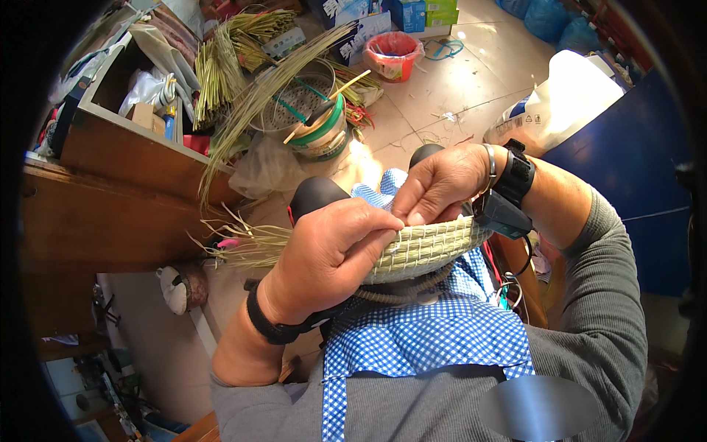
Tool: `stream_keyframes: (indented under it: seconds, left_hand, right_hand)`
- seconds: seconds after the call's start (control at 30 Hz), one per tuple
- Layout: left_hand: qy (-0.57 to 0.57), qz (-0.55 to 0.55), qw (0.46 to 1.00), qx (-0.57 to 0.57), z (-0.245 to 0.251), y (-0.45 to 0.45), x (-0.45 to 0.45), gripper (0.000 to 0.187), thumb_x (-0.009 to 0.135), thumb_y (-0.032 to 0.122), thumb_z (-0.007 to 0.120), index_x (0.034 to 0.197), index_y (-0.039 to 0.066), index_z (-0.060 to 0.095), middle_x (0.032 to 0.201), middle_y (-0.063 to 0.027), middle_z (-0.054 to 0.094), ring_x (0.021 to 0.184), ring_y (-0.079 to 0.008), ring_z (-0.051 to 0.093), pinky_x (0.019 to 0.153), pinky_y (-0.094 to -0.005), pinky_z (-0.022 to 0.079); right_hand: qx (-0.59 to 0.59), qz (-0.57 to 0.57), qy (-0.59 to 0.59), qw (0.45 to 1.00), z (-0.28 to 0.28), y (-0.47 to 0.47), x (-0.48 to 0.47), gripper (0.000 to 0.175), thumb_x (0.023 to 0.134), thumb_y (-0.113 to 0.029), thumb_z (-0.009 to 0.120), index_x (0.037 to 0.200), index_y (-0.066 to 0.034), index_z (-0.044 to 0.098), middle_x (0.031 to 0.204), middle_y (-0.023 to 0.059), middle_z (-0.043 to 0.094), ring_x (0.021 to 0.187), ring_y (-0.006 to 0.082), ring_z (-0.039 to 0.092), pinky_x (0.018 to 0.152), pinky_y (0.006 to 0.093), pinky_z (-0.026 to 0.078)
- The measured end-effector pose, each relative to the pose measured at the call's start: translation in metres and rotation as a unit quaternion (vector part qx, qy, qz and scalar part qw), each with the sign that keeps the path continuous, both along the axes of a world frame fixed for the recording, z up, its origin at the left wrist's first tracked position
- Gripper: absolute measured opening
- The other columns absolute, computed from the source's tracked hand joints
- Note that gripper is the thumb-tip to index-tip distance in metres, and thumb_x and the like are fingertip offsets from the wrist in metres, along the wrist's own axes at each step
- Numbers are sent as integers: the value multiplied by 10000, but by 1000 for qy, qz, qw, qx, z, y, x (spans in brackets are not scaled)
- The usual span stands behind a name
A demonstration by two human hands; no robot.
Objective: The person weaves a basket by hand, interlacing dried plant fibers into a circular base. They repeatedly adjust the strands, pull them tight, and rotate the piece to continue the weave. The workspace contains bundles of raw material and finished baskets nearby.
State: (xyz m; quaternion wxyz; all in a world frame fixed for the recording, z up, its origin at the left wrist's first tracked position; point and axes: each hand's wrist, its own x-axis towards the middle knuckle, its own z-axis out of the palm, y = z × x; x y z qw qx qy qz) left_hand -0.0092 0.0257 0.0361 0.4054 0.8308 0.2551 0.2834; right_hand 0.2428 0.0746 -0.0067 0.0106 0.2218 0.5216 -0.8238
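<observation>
A coiled straw basket, bound in rows of white stitching, rests over the lap on a blue checked apron. My left hand pinches the basket's upper rim between thumb and forefinger. Loose straw ends stick out to the left from behind that hand. Close beside it, my right hand has its thumb and fingers bent together at the same rim. Whether a needle or thread lies between those fingertips is hidden. Both wrists wear black straps.
Bundles of straw lie at the back left near a metal strainer on a green-rimmed bucket. Behind stands a red lined bin. A wooden cabinet borders the left; a white sack and blue panel border the right.
</observation>
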Motion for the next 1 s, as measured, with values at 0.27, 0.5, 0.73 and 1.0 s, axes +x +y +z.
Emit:
stream_keyframes:
  seconds: [0.27, 0.5, 0.73, 1.0]
  left_hand:
    - [-4, 2, 1000, -25, 0, 1, 1, 133, 891, -7, 688, 1022, 3, 705, 857, -136, 670, 761, -255, 661, 690, -327, 515]
    - [-11, -42, 999, -6, -2, 4, 5, 253, 867, 68, 767, 1110, 11, 726, 834, -59, 628, 759, -136, 589, 678, -259, 460]
    - [-5, 5, 999, -40, -12, -8, 10, 176, 840, 109, 793, 968, 13, 720, 855, -121, 668, 726, -246, 647, 683, -327, 521]
    - [-16, 25, 999, 41, -12, -15, 12, 220, 869, 113, 757, 1038, 12, 658, 811, -140, 658, 740, -308, 649, 675, -361, 519]
  right_hand:
    - [408, -105, -54, 905, -16, 12, 15, 134, 945, -153, 649, 907, -72, 748, 734, -39, 642, 650, 40, 546, 567, 219, 418]
    - [51, -243, 167, 954, 17, -4, 21, 278, 1065, -236, 528, 942, -18, 651, 944, 82, 666, 867, 183, 653, 754, 295, 520]
    - [-114, -301, 208, 924, 22, -18, -31, 240, 1069, -221, 498, 892, -63, 532, 680, -56, 386, 564, 57, 361, 492, 236, 305]
    - [47, -448, 119, 885, 39, -21, -44, 271, 1065, -252, 526, 883, -55, 568, 670, -57, 430, 525, 53, 396, 452, 231, 317]
